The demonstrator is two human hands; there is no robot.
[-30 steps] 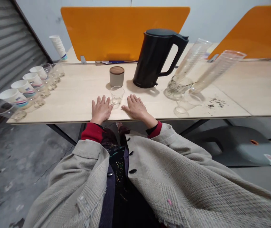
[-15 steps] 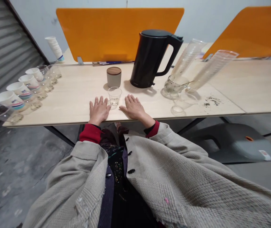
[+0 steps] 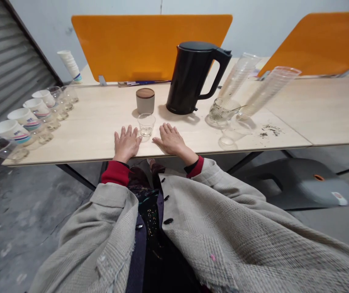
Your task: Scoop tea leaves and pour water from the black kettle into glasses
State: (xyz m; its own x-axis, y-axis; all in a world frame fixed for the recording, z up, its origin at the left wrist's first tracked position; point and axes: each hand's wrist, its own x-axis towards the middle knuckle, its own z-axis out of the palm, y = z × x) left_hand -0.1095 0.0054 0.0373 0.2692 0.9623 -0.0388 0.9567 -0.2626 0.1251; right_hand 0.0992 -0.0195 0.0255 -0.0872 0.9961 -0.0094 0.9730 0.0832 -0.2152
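Observation:
My left hand [image 3: 126, 144] lies flat on the pale wooden table [image 3: 101, 122], fingers spread, holding nothing. Flat on the same surface, my right hand [image 3: 172, 139] also has its fingers apart and holds nothing. Between the hands, slightly beyond them, stands a clear plastic cup [image 3: 146, 124] with dark bits at its bottom. Behind that cup is a grey canister [image 3: 145, 101] with a wooden lid. A black electric kettle [image 3: 188, 77] stands upright behind my right hand, its handle turned to the right.
Paper cups [image 3: 24, 119] and clear cups with bits inside line the left end. On the right are a ribbed glass bowl [image 3: 221, 110], an empty-looking clear cup [image 3: 231, 136], leaning stacks of plastic cups [image 3: 272, 91] and scattered dry leaves [image 3: 270, 131]. Orange dividers [image 3: 150, 47] stand behind.
Both hands stay flat in the same places beside the clear cup. Only the camera view has shifted slightly; no object has visibly moved on the table.

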